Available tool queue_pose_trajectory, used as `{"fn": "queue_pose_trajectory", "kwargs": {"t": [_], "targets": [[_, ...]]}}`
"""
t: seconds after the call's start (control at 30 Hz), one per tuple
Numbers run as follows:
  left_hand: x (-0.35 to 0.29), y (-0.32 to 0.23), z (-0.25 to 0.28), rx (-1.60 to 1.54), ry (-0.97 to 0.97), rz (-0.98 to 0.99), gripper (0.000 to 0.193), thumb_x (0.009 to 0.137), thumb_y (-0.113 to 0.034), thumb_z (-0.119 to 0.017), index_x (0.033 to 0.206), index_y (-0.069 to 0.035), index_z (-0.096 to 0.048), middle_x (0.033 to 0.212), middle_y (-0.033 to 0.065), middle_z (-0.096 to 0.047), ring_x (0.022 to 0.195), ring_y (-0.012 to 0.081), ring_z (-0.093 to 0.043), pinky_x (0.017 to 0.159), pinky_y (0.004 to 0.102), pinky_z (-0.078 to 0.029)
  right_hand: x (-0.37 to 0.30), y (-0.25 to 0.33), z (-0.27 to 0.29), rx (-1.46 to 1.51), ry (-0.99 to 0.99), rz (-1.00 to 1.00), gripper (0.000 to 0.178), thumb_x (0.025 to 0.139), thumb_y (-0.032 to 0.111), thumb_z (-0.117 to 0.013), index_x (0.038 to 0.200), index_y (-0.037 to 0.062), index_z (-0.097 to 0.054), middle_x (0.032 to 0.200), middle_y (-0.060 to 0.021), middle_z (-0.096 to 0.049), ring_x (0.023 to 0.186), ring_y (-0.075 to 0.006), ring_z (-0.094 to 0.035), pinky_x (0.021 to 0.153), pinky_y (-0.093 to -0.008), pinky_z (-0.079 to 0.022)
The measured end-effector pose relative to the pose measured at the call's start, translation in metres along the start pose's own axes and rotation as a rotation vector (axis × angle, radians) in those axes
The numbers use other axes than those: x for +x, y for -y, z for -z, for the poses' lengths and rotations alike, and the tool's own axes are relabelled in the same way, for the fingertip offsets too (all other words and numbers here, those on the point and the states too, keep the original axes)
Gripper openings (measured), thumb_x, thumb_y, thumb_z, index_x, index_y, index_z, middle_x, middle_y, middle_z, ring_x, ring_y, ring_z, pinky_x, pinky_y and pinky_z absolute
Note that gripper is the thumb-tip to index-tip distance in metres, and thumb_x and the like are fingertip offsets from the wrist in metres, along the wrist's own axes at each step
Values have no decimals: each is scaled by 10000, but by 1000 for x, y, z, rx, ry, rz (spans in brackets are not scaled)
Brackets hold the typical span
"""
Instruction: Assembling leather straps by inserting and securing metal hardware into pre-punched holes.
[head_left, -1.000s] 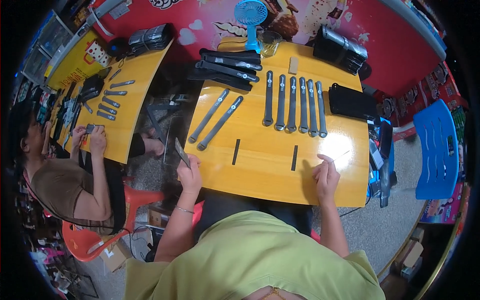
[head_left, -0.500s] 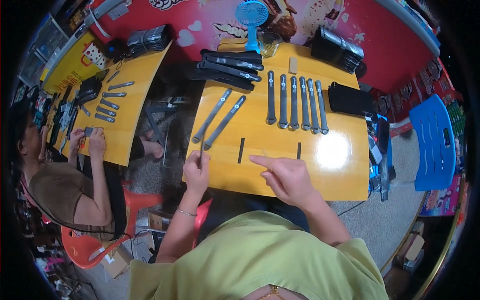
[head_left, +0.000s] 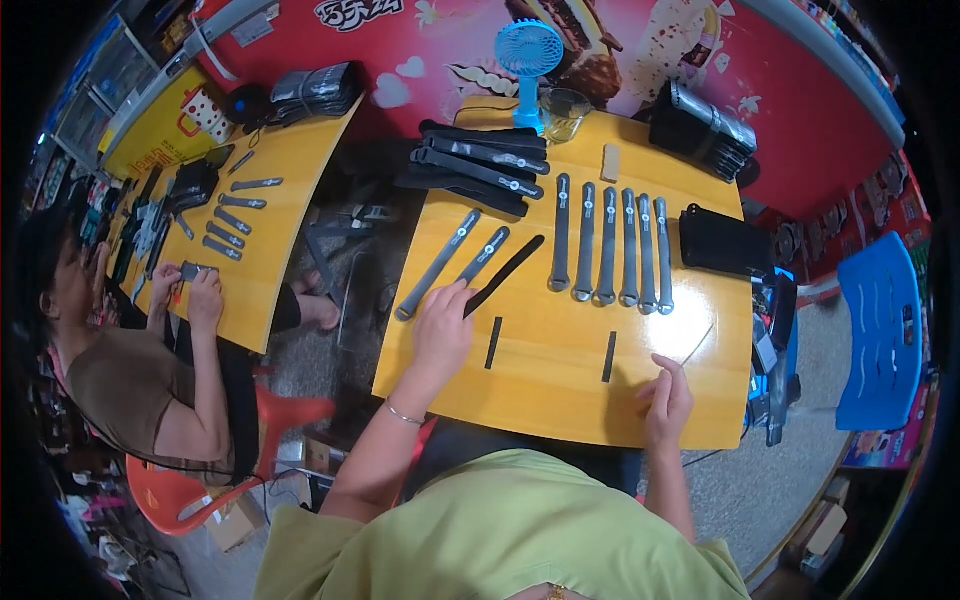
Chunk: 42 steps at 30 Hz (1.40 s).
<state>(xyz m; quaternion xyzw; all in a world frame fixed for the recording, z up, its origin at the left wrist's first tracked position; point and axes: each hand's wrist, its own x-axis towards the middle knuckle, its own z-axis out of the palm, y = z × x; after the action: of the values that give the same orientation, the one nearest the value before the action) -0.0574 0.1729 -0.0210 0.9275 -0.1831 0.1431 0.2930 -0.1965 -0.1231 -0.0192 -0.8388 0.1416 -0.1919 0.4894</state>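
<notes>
Closed round a dark strap (head_left: 508, 274), my left hand (head_left: 443, 328) is over the left part of the yellow table. That strap slants up and to the right, plain black face showing. Beneath the hand, a grey strap (head_left: 487, 252) is partly covered; another grey strap (head_left: 438, 266) lies to its left. My right hand (head_left: 668, 400) is near the table's right front, its fingers pinching a thin pale sliver (head_left: 701, 342), too fine to name. Between my hands, a short black strip (head_left: 494, 343) and a second black strip (head_left: 609, 357) are fixed or lying on the tabletop.
Several grey straps (head_left: 585, 240) lie in a row. Behind are a pile of black straps (head_left: 475, 170), a blue fan (head_left: 529, 60), a glass bowl (head_left: 565, 113), a tan block (head_left: 611, 162) and a black pouch (head_left: 725, 242). At left, a person (head_left: 150, 380) works at another table (head_left: 290, 230).
My left hand has moved rightward with the strap, which now shows its flat face. My right hand has gone right and nearer the edge, away from the black strips. The view has shifted slightly.
</notes>
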Motion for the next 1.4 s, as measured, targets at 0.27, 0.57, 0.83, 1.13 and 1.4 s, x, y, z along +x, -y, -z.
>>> {"fn": "queue_pose_trajectory", "kwargs": {"t": [0.27, 0.57, 0.83, 1.13, 1.4], "targets": [[4, -10, 12, -335, 131, 290, 178, 892, -67, -520, 1049, -8, -579, 1069, 140, -603, 834, 232, -608, 706, 302, -486, 15, -8, 8, -178, -73, -26, 246, 938, 68, -420, 1085, 9, -608, 721, -74, -604, 693, -117, -589, 577, -258, -435], [6, -59, 23, -1730, 215, 586, 406, 979, -350, -260, 1139, -37, -463, 903, 103, -566, 649, 95, -459, 484, 178, -326, 10, 11, -7, 154, 156, -98, 235, 944, 54, -423, 1135, 5, -552, 682, -17, -447, 633, -91, -445, 583, -226, -375], [8, -75, 20, -2037, 135, 570, 337, 1003, -323, -346, 1110, -34, -483, 905, 94, -540, 765, 158, -513, 626, 258, -433, 2, 84, -42, 299, 438, 138, 189, 890, 28, -486, 1071, 25, -539, 711, -88, -538, 615, -182, -538, 572, -305, -430], [-5, -100, 24, -1997, 63, 582, 318, 1014, -301, -325, 1191, -55, -422, 1127, 162, -532, 1169, 301, -506, 1061, 414, -360, 5, 107, -60, 195, 377, 396, 358, 761, 45, -680, 1106, 49, -585, 668, -37, -493, 557, -121, -456, 503, -240, -370], [-13, -107, 22, -1797, 255, 532, 219, 992, -186, -416, 1157, -47, -451, 1173, 138, -536, 1094, 220, -537, 966, 349, -431, 7, 99, -58, 92, 251, 435, 208, 713, 71, -726, 911, 87, -666, 733, -70, -578, 580, -182, -597, 512, -294, -471]]}}
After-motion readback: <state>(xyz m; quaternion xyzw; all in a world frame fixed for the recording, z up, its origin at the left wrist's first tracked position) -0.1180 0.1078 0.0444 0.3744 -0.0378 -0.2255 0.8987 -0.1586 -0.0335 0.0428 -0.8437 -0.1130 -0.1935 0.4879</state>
